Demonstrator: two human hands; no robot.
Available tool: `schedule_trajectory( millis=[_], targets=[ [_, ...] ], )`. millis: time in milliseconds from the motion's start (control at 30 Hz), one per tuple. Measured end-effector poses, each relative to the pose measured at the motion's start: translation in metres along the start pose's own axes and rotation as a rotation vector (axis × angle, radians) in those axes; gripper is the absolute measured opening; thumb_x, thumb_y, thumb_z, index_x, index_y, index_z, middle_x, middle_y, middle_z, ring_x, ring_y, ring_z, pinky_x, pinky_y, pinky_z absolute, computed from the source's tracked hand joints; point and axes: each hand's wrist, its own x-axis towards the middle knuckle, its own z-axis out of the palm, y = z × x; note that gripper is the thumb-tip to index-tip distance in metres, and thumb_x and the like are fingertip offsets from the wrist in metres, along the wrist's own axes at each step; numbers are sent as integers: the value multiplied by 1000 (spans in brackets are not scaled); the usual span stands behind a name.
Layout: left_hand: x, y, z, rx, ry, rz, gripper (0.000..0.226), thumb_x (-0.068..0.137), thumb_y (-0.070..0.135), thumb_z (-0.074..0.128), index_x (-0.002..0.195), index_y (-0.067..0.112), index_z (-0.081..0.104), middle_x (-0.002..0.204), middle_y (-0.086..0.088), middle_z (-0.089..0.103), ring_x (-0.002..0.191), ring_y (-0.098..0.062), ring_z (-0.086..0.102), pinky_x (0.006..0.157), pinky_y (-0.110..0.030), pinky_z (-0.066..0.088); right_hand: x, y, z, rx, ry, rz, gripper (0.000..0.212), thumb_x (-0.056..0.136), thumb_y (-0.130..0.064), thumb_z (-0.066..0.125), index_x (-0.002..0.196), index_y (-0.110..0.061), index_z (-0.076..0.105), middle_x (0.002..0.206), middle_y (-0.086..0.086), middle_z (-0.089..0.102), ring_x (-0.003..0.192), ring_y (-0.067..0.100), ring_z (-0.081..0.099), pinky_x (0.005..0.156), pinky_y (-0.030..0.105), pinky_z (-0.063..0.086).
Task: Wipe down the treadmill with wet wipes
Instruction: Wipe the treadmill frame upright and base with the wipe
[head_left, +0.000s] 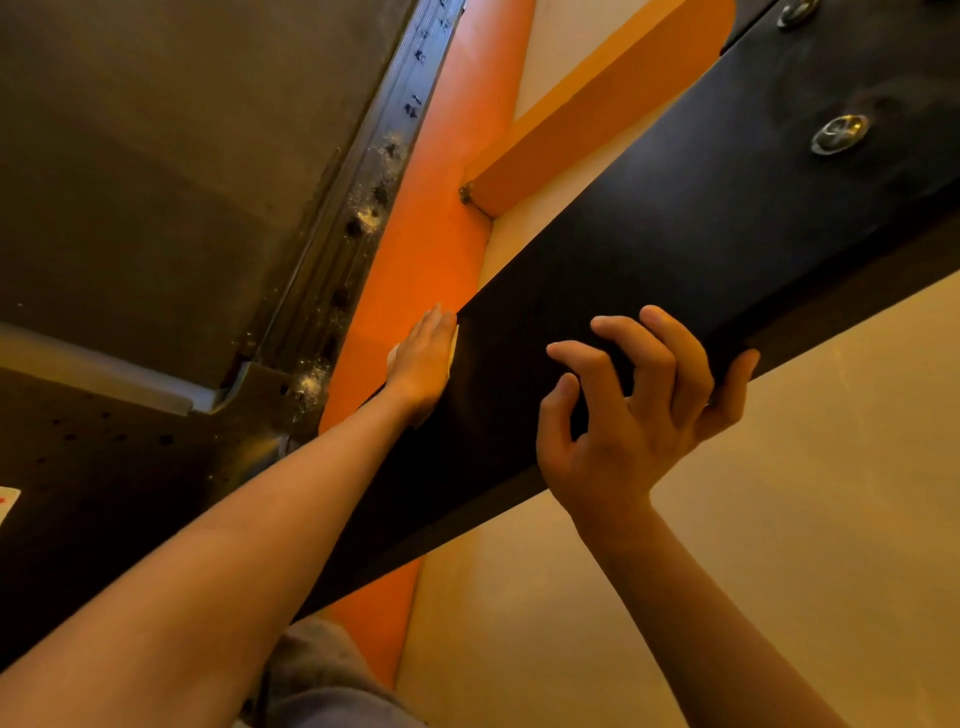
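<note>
In the head view, the left hand (421, 358) lies flat at the centre of the frame, fingers straight and together, pressing a thin white wet wipe (394, 354) against the lower end of the flat black treadmill beam (701, 234). Only slivers of the wipe show at the hand's edges, so the palm covers nearly all of it. That looks like a way to spread pressure over the whole cloth and not just the fingertips. The right hand (634, 410), right of centre, grasps the same beam farther up, fingers curled over its top face and one digit hooked round its far edge. This is probably to steady the person's lean, or the beam itself, while the other arm reaches down. The beam runs diagonally from the upper right to the lower left, with two round silver bolts (839, 134) at the upper right. Just beyond the left fingertips lies the smooth orange side rail (447, 208), and left of that the black ribbed foot rail (363, 208), speckled with pale dust and likely needing a wipe later. The dark grey running belt (156, 156) fills the upper left and the pale cream floor (779, 519) the lower right.
</note>
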Motion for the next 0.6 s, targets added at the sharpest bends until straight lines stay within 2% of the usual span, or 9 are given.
schedule_trajectory(
  millis=[100,167,200,300,400,500,600],
  targets=[
    [2,6,3,-166,19,-98,56,105,49,19,151,20,31,156,-3,31,145,-20,26,121,-44,15,-1,0,0,-7,7,-3,13,85,-16,58,84,-23,69,110,-3,57,120,22,48,117,44,10],
    [-5,18,7,-167,65,-94,55,104,50,19,146,20,39,151,-1,38,140,-20,32,117,-39,17,-2,1,1,-16,8,-3,14,85,-15,58,83,-23,70,110,-4,56,121,22,48,117,44,11],
    [-10,29,9,-155,75,-67,55,104,49,19,147,20,36,154,-2,36,141,-19,30,116,-37,16,-2,1,1,-22,8,-3,15,84,-15,59,81,-22,72,110,-4,56,121,22,47,117,44,11],
    [-21,65,16,-139,29,139,64,100,53,21,155,20,15,163,0,14,149,-13,9,122,-41,6,-2,0,2,-22,3,-2,14,83,-15,61,80,-21,73,111,-4,56,121,22,48,117,44,11],
    [-27,91,19,-126,-18,335,73,91,54,18,156,22,5,164,4,2,149,-7,-3,123,-46,0,-2,-1,1,-1,12,-1,15,84,-16,60,79,-20,74,111,-4,57,121,22,48,117,44,12],
    [-32,89,19,-187,-44,462,65,95,49,23,154,28,7,164,5,4,150,-6,-2,122,-49,2,-3,0,2,23,26,-14,10,83,-16,62,83,-22,70,111,-3,59,121,22,49,117,45,12],
    [-43,82,18,-261,-53,500,59,97,43,29,152,32,9,163,6,9,149,-5,4,123,-48,6,-2,2,4,15,36,-20,9,79,-13,67,81,-20,72,104,2,68,119,23,50,117,45,13]
  ],
)
